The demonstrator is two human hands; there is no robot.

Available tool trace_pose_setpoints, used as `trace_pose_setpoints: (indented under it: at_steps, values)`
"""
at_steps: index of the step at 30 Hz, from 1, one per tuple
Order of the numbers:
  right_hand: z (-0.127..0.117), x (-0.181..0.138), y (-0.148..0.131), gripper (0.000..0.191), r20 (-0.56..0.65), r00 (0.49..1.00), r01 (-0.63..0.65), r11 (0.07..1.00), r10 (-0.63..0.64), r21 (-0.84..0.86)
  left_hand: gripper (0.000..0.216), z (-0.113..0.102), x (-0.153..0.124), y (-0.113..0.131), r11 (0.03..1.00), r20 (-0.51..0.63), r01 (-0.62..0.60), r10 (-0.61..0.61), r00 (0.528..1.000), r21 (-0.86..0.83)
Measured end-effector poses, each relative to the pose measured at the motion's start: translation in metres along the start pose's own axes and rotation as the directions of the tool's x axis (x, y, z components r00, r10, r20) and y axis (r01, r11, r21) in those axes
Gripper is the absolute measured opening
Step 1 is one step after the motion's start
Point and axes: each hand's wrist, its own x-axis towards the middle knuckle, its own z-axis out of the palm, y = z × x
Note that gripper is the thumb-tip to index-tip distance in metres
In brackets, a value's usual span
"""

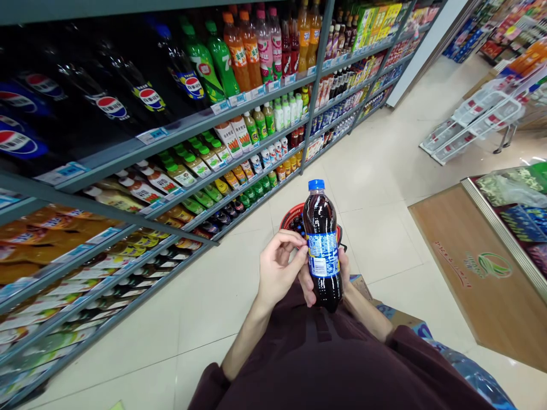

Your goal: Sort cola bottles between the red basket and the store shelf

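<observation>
I hold a dark cola bottle (322,245) upright in front of me; it has a blue cap and a blue and white label. My right hand (344,273) is wrapped round its lower half from behind, mostly hidden by the bottle. My left hand (280,267) is beside it, fingers curled, with the fingertips touching the label's left edge. A red shopping basket (293,219) stands on the floor just beyond the bottle, partly hidden by it.
Long drink shelves (179,136) run along my left, packed with cola, green soda, juice and tea bottles. A chest freezer (508,222) with wooden side stands at right. Stacked white baskets (478,119) lie further back. A cardboard box (397,313) is by my right arm. Pale tiled floor between.
</observation>
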Motion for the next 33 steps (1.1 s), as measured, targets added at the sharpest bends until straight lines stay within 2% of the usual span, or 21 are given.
trace_pose_setpoints:
  at_steps: [11, 21, 26, 33]
  values:
    - [0.0, 0.005, 0.001, 0.076, -0.05, 0.998, -0.023, 1.0, 0.024, 0.02, 0.013, -0.006, 0.001, -0.004, 1.0, 0.014, 0.005, -0.005, 1.0, -0.03]
    - [0.003, 0.012, 0.0, 0.079, -0.185, 0.982, -0.049, 0.997, 0.037, -0.058, 0.012, -0.01, 0.002, -0.004, 0.999, -0.016, 0.021, -0.021, 1.0, -0.028]
    - [0.0, 0.011, 0.001, 0.076, -0.103, 0.994, -0.03, 0.999, 0.025, -0.043, 0.011, -0.01, 0.003, -0.003, 1.0, -0.031, 0.017, -0.018, 0.999, -0.018]
    - [0.003, 0.014, -0.002, 0.08, -0.145, 0.989, -0.054, 0.995, 0.042, -0.079, 0.011, -0.01, 0.005, -0.002, 1.0, -0.027, 0.008, -0.008, 1.0, -0.011]
